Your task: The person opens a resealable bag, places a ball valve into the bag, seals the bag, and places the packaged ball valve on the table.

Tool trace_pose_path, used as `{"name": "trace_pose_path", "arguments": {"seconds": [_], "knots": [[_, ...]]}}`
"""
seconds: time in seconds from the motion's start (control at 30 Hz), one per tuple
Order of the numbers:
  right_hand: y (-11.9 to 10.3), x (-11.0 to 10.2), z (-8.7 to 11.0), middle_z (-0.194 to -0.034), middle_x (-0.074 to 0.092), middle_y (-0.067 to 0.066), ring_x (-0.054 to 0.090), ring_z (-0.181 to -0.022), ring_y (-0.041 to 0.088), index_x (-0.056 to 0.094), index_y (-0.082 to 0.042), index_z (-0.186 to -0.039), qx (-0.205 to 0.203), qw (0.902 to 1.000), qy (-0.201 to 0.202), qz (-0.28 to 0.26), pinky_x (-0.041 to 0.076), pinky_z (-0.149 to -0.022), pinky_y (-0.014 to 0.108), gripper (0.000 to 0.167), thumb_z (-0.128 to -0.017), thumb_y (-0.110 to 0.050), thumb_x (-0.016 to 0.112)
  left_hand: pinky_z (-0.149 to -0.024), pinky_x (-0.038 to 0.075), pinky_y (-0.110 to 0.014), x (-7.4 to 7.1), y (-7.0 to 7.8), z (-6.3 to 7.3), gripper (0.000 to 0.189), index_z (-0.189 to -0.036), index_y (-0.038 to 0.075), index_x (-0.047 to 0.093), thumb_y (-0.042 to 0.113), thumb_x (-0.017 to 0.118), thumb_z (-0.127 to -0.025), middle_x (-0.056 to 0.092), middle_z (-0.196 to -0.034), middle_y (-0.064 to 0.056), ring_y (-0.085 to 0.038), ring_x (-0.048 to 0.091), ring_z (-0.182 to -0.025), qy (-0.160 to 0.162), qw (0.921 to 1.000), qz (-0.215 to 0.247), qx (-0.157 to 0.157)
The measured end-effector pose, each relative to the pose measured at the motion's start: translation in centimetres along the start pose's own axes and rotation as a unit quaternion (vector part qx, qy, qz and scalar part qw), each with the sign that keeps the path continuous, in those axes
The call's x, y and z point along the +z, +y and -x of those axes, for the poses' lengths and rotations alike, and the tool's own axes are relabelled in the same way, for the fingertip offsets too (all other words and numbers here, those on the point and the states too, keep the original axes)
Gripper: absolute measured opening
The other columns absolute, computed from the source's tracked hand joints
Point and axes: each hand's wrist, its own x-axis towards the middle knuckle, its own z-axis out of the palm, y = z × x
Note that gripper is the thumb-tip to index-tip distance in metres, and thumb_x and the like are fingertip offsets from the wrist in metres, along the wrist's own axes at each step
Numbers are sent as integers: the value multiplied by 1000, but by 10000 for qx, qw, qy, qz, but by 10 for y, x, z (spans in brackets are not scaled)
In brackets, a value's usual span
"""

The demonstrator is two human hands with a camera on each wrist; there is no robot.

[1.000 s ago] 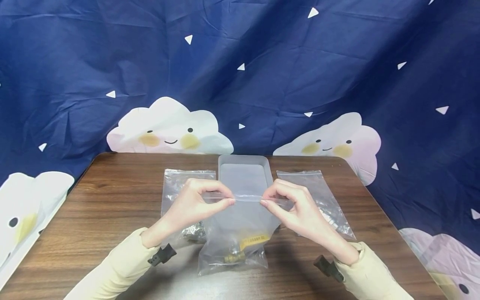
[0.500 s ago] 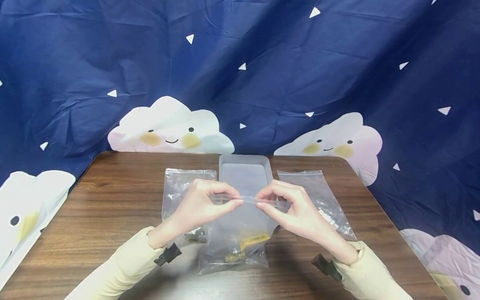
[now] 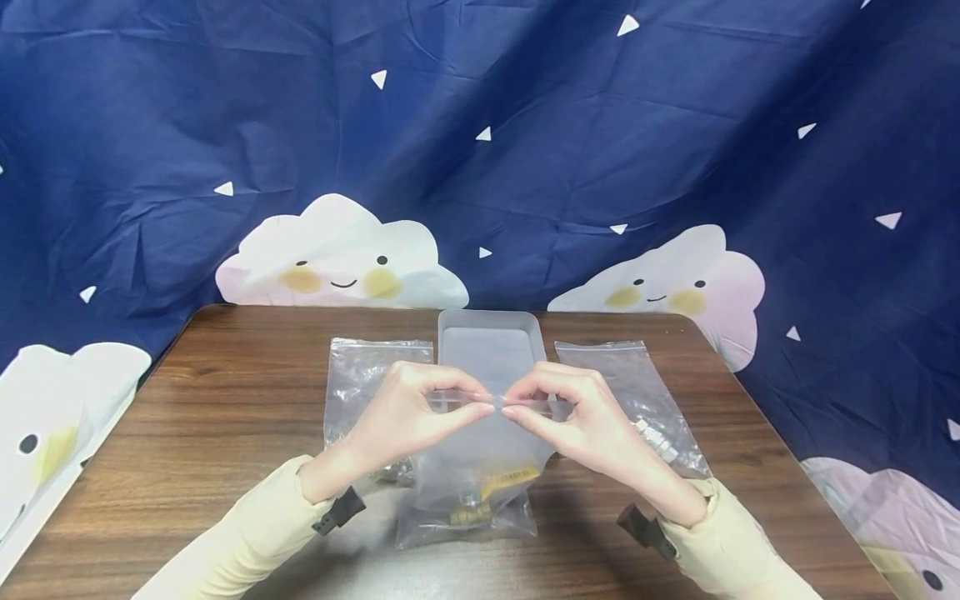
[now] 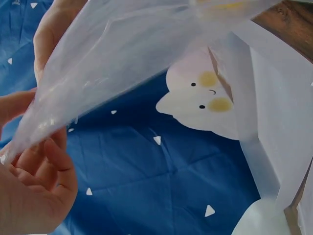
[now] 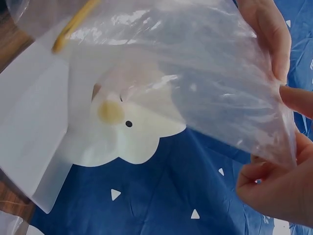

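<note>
Both hands pinch the top edge of a clear zip bag (image 3: 450,475) that hangs between them over the table. My left hand (image 3: 408,410) grips the edge just left of its middle, thumb against forefinger. My right hand (image 3: 573,408) pinches it just to the right, the fingertips of the two hands nearly touching. Low in the bag are a yellow strip with dark print (image 3: 510,479) and a brass-coloured piece (image 3: 470,515) of unclear kind. In the left wrist view the bag's film (image 4: 127,58) stretches away from the fingers; the right wrist view shows the bag (image 5: 210,73) similarly.
A shallow grey tray (image 3: 534,333) stands at the back middle, behind the held bag. Left of it lies a clear zip bag (image 3: 348,367) with contents partly hidden by my arm. To its right lies another clear bag (image 3: 618,358) with small white pieces (image 3: 656,437).
Both hands have slid inward along the bag's top edge, the left moving right and the right moving left, so the gap between their fingertips has narrowed. The bag's lower part stays in place.
</note>
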Motion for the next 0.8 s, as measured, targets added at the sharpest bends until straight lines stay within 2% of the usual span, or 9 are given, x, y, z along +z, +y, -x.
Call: {"name": "trace_pose_path", "arguments": {"seconds": [0.3,0.6,0.7,0.8], "knots": [[-2,2,0,-73,62,-11,52,-67,1,73,-21,-86,-246,9997,15,18,44,-58,16,20,-83,-2,75,-72,56,-14,1,4,1,7,-85,13,77,8,77,-81,77,-81,4,-3,72,-77,-106,9999,-45,95],[-5,-2,2,-72,61,-14,51,-66,0,73,-24,-86,-251,9991,50,342,42,-62,13,18,-82,-7,78,-71,56,-14,-9,1,9,5,-85,15,76,12,79,-81,77,-79,5,-2,73,-77,-105,9986,-467,227],[-5,-3,3,-72,62,-15,51,-66,-1,74,-24,-85,-274,9986,95,442,41,-64,16,13,-83,-12,79,-69,54,-12,-14,2,12,5,-81,17,76,15,81,-81,75,-76,8,2,70,-72,-37,9981,-583,197],[-5,-4,3,-72,64,-16,52,-66,-3,74,-24,-84,-275,9980,179,534,40,-65,17,9,-82,-18,80,-57,46,-9,-18,2,14,12,-72,22,74,21,85,-76,71,-66,13,6,58,-59,102,9982,-593,-68]]}}
